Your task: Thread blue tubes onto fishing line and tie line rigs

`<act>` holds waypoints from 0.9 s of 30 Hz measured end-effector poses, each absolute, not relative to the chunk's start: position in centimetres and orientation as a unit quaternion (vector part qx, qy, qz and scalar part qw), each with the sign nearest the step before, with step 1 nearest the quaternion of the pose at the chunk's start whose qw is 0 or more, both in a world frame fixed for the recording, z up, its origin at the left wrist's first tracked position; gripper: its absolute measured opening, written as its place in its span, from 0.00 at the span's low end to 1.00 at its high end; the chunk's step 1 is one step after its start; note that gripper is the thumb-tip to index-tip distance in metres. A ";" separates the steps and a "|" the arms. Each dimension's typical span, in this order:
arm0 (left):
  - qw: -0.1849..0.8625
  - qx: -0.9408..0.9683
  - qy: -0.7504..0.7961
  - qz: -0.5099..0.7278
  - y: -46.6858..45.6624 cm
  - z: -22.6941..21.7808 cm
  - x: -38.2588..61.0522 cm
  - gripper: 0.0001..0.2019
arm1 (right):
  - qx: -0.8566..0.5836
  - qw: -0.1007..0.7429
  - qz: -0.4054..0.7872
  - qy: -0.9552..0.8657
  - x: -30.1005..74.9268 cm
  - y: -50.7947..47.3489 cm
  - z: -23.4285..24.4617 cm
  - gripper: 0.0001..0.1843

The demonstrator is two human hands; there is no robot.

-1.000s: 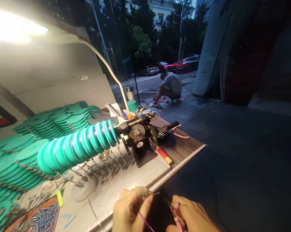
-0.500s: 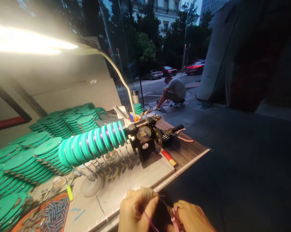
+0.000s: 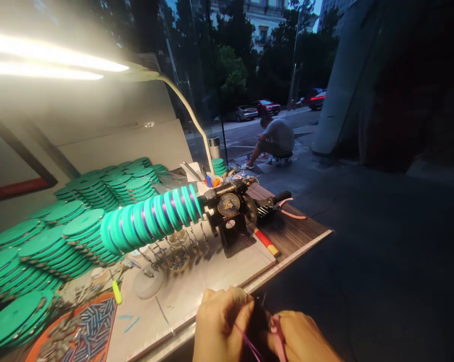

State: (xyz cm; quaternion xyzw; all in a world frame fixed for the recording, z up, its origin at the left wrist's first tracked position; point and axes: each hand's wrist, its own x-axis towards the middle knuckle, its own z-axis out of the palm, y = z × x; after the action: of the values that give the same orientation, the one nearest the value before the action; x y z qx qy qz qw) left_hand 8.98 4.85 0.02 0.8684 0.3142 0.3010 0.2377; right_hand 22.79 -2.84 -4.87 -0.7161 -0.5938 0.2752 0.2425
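The left hand (image 3: 224,319) is just off the near edge of the table, its thumb and forefinger pinched together on a thin, glossy purple line (image 3: 247,342) that trails down below the fingers. So narrow a grip probably serves to keep the slim strand from slipping. Close beside it, the right hand (image 3: 306,334) has its fingers wrapped around a pink-handled metal hand tool (image 3: 278,336), its tip pointing toward the left hand; whether the tool's blades are apart or together cannot be told in the shadow. Working clear of the edge likely leaves room beneath for the loose strand.

Behind them, a black metal crank winder with a round dial (image 3: 229,205) stands near the table's (image 3: 302,233) right end, its handle pointing outward, presumably so a hand can reach it. From its other side a row of turquoise foam discs (image 3: 151,221) extends leftward, purple bands showing between them and small metal fittings hanging below. Stacked turquoise discs (image 3: 81,221) fill the left, near an orange tray (image 3: 40,344) of small metal pieces. A cream-armed lamp (image 3: 191,111) arches above, apparently to light the work.
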 end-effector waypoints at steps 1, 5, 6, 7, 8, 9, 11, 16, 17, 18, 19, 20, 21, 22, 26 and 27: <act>0.194 0.880 0.320 0.294 4.9 -0.1 9.0 0.09 | -0.696 0.297 0.303 -0.580 23.0 -3.0 -4.7 0.16; -0.001 0.912 0.332 0.242 5.1 -0.6 9.3 0.13 | -0.565 0.479 0.392 -0.546 23.2 -3.5 -3.3 0.19; -0.034 0.917 0.327 0.225 5.2 -0.7 9.4 0.14 | -0.550 0.491 0.391 -0.550 23.1 -3.6 -2.9 0.17; -0.059 0.923 0.320 0.207 5.2 -0.9 9.4 0.14 | -0.548 0.495 0.385 -0.553 22.8 -3.6 -2.5 0.14; -0.075 0.926 0.315 0.192 5.2 -0.9 9.5 0.14 | -0.553 0.494 0.380 -0.553 22.6 -3.6 -2.2 0.12; -0.084 0.929 0.313 0.181 5.3 -1.0 9.5 0.14 | -0.563 0.489 0.381 -0.547 22.3 -3.6 -2.0 0.10; -0.084 0.932 0.311 0.164 5.2 -1.0 9.5 0.13 | -0.576 0.474 0.392 -0.538 22.1 -3.6 -1.8 0.12; -0.028 0.939 0.305 0.158 4.9 -0.6 9.5 0.09 | -0.582 0.468 0.353 -0.563 22.7 -3.8 -2.4 0.14; -0.036 0.941 0.291 0.169 4.8 -0.3 9.6 0.14 | -0.593 0.464 0.354 -0.554 22.9 -3.9 -2.7 0.14; -0.049 0.946 0.266 0.178 4.6 0.0 9.8 0.19 | -0.607 0.462 0.363 -0.536 23.1 -4.1 -3.0 0.13; -0.060 0.954 0.228 0.183 4.3 0.3 10.0 0.20 | -0.623 0.464 0.375 -0.505 23.2 -4.3 -3.4 0.10; -0.063 0.963 0.185 0.188 4.1 0.6 10.2 0.20 | -0.638 0.472 0.387 -0.471 23.3 -4.5 -3.7 0.07; -0.049 0.970 0.144 0.188 3.8 0.9 10.5 0.19 | -0.649 0.481 0.395 -0.438 23.4 -4.7 -3.9 0.06; -0.028 0.975 0.118 0.184 3.5 1.2 10.8 0.17 | -0.657 0.488 0.400 -0.414 23.4 -4.9 -4.0 0.07; 0.028 0.981 0.158 0.108 2.6 1.5 11.7 0.16 | -0.657 0.480 0.398 -0.424 23.5 -5.1 -3.3 0.06; 0.036 0.980 0.176 0.083 2.5 1.4 11.8 0.16 | -0.657 0.473 0.396 -0.434 23.6 -5.1 -3.0 0.06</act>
State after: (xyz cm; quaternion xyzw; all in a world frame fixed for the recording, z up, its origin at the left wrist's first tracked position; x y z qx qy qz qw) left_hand 11.83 2.46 1.39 0.9803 0.1757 0.0832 0.0358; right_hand 23.55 -5.07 -3.00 -0.6566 -0.4341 0.3960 0.4728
